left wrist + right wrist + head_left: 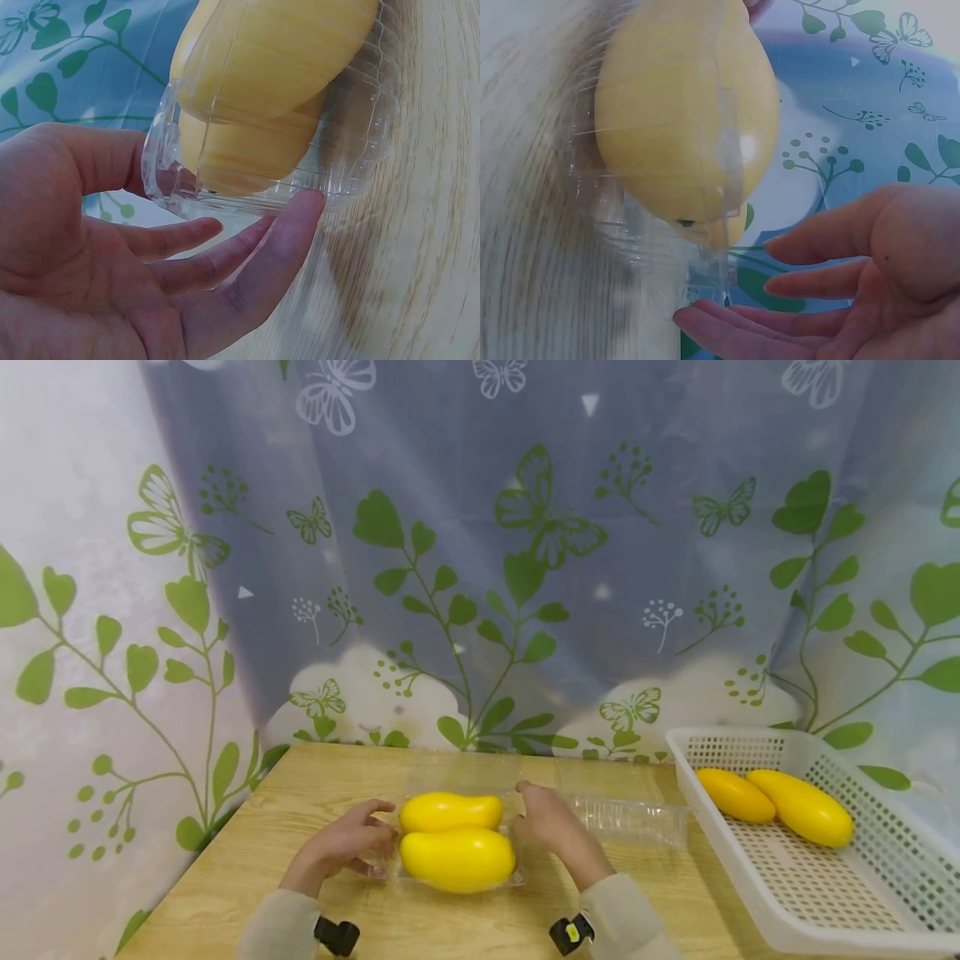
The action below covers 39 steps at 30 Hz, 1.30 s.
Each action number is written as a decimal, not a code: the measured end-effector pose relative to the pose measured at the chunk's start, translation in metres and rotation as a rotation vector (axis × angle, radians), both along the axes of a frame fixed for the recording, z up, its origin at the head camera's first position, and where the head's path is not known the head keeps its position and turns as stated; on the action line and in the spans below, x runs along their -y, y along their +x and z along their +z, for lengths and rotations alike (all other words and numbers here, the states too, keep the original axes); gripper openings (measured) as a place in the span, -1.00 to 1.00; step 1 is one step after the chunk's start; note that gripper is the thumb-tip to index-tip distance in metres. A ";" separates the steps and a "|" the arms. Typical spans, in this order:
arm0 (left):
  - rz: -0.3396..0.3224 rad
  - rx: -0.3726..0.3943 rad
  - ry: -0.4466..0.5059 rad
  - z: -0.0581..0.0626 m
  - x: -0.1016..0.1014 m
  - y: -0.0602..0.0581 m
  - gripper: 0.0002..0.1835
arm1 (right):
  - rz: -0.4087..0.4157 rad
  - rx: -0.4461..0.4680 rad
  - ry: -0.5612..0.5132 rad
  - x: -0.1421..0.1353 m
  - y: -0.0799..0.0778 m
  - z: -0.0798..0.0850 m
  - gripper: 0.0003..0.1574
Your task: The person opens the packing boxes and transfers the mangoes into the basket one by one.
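Observation:
Two smooth yellow mangoes (457, 860) lie side by side in a clear plastic clamshell box (352, 150) on the wooden table. Its transparent lid (461, 768) stands open on the far side. At the box's left end, my left hand (352, 843) holds the plastic, with one digit behind the rim and another against the lower edge. My right hand (551, 827) is at the opposite end, fingers mostly straight, with fingertips (694, 319) right at the clear plastic below the mango's end. Neither hand is on a mango.
Another clear plastic box (633, 822) lies on the table (360, 927) to the right. Beyond it, a white perforated basket (765, 910) holds two more mangoes (802, 806). A patterned curtain (480, 568) hangs along the table's back edge.

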State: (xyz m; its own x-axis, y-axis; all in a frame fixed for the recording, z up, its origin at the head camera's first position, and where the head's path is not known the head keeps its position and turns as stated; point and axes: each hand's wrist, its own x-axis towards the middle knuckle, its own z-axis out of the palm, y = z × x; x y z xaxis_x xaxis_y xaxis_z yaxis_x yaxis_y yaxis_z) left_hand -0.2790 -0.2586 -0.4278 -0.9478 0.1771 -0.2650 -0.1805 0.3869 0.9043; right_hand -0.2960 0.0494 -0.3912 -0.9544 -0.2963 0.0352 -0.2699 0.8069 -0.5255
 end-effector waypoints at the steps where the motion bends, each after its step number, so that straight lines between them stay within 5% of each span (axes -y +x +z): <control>1: 0.002 0.000 -0.001 0.000 0.000 0.000 -0.30 | 0.001 0.003 -0.005 -0.001 0.000 -0.001 -0.35; 17: 0.001 0.018 0.012 -0.006 -0.001 0.001 -0.30 | 0.036 0.105 -0.092 -0.007 0.003 -0.015 -0.37; 39: -0.031 0.030 0.064 -0.011 0.004 -0.005 -0.28 | 0.097 0.089 -0.120 -0.010 0.004 -0.012 -0.35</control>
State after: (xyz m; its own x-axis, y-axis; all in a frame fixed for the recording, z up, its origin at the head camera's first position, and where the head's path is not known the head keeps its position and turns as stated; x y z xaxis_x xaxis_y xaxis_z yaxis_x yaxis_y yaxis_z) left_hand -0.2836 -0.2627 -0.4390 -0.9333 0.2241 -0.2805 -0.1968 0.3342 0.9217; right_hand -0.2918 0.0593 -0.4035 -0.9226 -0.3857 -0.0079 -0.2911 0.7093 -0.6420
